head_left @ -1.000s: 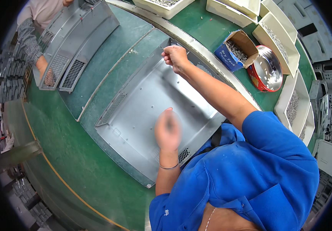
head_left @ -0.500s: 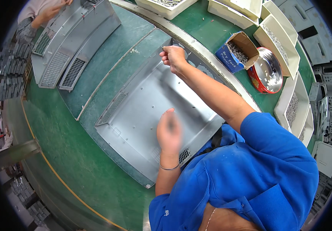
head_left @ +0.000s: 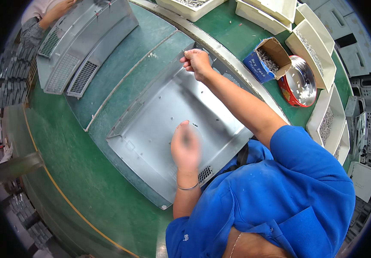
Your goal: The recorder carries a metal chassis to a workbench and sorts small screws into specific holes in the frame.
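In front of me on the green table lies a shallow grey sheet-metal housing (head_left: 151, 146) with raised, vented sides and small fasteners dotted over its floor. My right hand (head_left: 197, 63) is closed in a pinch at the housing's far corner, by its perforated far wall; what the fingers hold, if anything, is too small to make out. Over the near part of the housing is my left hand (head_left: 185, 145), smeared by motion, with a dark blur at its palm. A small dark piece (head_left: 195, 125) shows just beyond that hand; I cannot tell whether it lies on the metal.
At the right stand a blue cardboard box (head_left: 260, 66) of metal fasteners, a round red tin (head_left: 291, 90) with small pale pieces, and several cream bins (head_left: 323, 112). Other vented metal housings (head_left: 84, 47) stand at the far left, with another person's hand (head_left: 58, 12) on one.
My left hand has shifted slightly left and is still blurred. The small dark piece beside it now shows. My right hand stays pinched at the far corner.
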Demonstrator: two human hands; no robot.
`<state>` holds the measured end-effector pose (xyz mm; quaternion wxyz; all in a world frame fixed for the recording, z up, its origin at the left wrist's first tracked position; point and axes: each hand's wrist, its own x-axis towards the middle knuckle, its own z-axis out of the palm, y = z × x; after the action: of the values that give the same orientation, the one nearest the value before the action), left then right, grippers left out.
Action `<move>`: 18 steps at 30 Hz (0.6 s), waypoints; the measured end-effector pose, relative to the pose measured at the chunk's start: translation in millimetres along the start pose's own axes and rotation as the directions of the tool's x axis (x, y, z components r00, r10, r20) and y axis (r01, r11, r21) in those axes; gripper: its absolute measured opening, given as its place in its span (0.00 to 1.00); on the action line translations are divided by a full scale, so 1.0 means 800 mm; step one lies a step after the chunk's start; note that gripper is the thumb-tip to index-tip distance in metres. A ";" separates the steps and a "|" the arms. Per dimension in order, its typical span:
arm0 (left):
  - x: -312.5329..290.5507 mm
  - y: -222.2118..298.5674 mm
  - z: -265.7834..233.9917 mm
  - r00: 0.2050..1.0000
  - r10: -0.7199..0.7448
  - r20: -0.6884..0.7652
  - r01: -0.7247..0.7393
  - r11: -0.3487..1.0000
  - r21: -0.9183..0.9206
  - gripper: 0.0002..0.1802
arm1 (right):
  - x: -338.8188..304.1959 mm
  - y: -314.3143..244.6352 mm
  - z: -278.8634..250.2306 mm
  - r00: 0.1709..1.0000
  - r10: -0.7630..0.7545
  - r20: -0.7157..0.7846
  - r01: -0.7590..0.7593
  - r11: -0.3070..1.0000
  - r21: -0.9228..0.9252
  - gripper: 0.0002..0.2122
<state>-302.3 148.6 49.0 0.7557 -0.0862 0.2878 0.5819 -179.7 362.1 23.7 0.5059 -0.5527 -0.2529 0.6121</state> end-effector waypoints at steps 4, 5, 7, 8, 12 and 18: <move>0.001 0.009 -0.004 0.996 0.086 -0.030 -0.088 0.992 -0.093 0.10 | -0.007 -0.005 0.001 0.998 0.017 0.053 -0.021 0.998 0.062 0.07; 0.001 0.012 -0.007 0.992 0.121 -0.034 -0.124 0.984 -0.127 0.10 | -0.014 -0.003 0.002 0.998 0.043 0.041 -0.047 0.994 0.096 0.08; 0.003 0.018 -0.011 0.980 0.196 -0.031 -0.199 0.964 -0.175 0.09 | -0.027 0.020 -0.013 0.988 0.021 0.153 0.003 0.988 -0.157 0.08; 0.002 0.021 -0.012 0.975 0.217 -0.037 -0.220 0.958 -0.185 0.09 | -0.035 0.038 -0.025 0.977 0.020 0.211 0.040 0.960 -0.276 0.09; -0.002 0.029 -0.016 0.961 0.265 -0.078 -0.275 0.938 -0.209 0.09 | -0.131 0.078 -0.051 0.664 0.468 0.583 0.621 0.089 -0.779 0.16; -0.003 0.024 -0.008 0.977 0.214 -0.012 -0.212 0.957 -0.198 0.08 | -0.148 0.115 -0.067 0.680 0.320 0.659 0.704 -0.035 -0.710 0.14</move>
<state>-322.6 149.4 49.1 0.6777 -0.1268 0.2326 0.6860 -175.8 208.8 -20.4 -0.0815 -0.4165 -0.8528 0.3043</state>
